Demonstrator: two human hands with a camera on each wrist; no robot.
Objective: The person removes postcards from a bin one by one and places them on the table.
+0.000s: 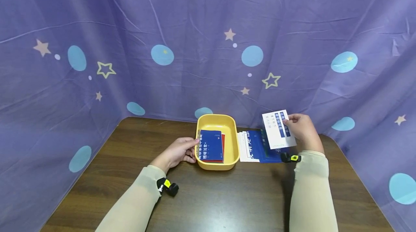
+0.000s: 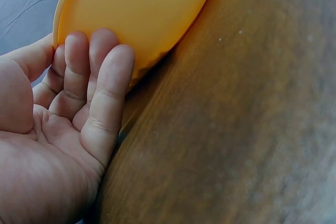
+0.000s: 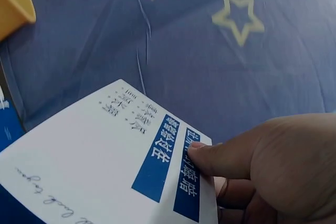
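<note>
card (image 1: 278, 129) in white and blue was pinched by the right hand (image 1: 302, 128) above spread cards (image 1: 254, 149) right of the yellow tray (image 1: 217, 167), whose left side the left hand (image 1: 177, 151) gripped. picking it up seemed the step; the next move likely called for a carry onto the stacked cards (image 1: 212, 147) inside the tray.

Head view: above the table (image 1: 195, 197), facing forward-down. Wrist views: close on left hand (image 2: 60, 135), right hand (image 3: 273, 169). All share yellow tray (image 1: 216, 166).
</note>
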